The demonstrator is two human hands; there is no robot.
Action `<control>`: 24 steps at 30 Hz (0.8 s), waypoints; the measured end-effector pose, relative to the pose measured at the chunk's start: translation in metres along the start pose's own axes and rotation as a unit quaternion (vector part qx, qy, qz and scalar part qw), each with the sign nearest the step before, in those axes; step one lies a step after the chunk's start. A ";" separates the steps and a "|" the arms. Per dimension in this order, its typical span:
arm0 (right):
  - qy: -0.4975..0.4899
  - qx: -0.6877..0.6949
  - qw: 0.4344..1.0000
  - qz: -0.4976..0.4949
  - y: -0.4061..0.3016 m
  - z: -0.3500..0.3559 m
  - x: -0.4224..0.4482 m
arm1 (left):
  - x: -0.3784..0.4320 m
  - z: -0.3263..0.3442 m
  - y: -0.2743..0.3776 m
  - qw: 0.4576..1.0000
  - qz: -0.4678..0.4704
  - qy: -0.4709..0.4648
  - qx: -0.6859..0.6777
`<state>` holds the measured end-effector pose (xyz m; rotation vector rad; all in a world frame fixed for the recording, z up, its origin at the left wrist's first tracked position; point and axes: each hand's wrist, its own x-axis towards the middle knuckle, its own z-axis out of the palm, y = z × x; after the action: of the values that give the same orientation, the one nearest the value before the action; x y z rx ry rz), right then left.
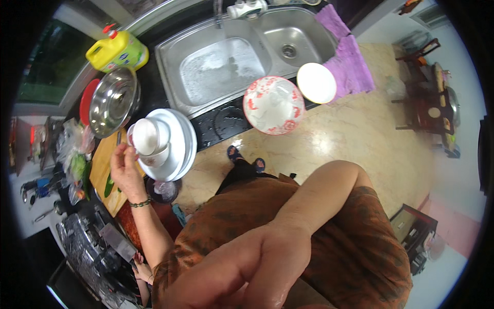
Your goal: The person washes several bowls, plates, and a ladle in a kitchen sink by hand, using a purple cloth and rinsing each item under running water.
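Note:
My left hand (125, 168) has its fingertips at the edge of a stack of white bowls (148, 141); whether it grips them is hidden by the fingers. Under the bowls lies a pile of white plates (181, 145) at the counter's edge. Close to the camera, my right hand (247, 266) is raised in front of my chest, large and bent at the wrist, its fingertips not clearly visible. Suds and water lie in the larger basin of a steel sink (224, 69). A red-patterned bowl (274, 105) and a white bowl (317, 83) sit along its front edge.
A steel mixing bowl (114, 102) and a yellow detergent jug (117, 52) stand left of the sink. Purple cloth (353, 65) hangs at its right. Green vegetables lie on a cutting board (115, 195). At lower left, another person's hand (142, 266) is by a cleaver (119, 242).

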<state>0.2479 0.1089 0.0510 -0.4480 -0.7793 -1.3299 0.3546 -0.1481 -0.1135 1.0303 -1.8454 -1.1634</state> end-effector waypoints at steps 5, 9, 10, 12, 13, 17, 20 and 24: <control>0.095 0.005 0.995 0.016 -0.017 0.013 0.006 | 0.015 0.022 0.030 0.999 0.032 -0.015 -0.028; 0.032 -0.101 0.993 0.045 -0.039 -0.006 -0.012 | 0.022 0.026 0.045 0.999 0.046 -0.014 -0.014; 0.007 -0.114 0.991 0.066 -0.049 -0.006 -0.018 | 0.022 0.029 0.052 0.999 0.034 -0.013 -0.031; -0.025 -0.215 0.971 0.099 -0.076 0.000 -0.024 | 0.019 0.033 0.060 0.999 0.033 0.003 -0.022; 0.030 -0.258 0.957 0.128 -0.096 0.011 -0.032 | 0.018 0.034 0.063 0.999 0.030 0.017 -0.008; 0.197 -0.407 0.889 0.077 -0.173 0.046 -0.114 | 0.003 0.025 0.068 0.996 0.045 0.069 0.026; 0.597 -0.440 0.670 -0.017 -0.208 0.087 -0.256 | 0.001 0.019 0.061 0.987 0.041 0.143 0.055; 0.849 -0.292 0.441 0.007 -0.204 0.096 -0.513 | -0.003 -0.006 0.016 0.975 -0.059 0.205 0.067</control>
<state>0.0033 0.4853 -0.2838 0.5032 1.4478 -1.2556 0.3576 -0.1428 -0.0968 1.3589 -1.5634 -0.8207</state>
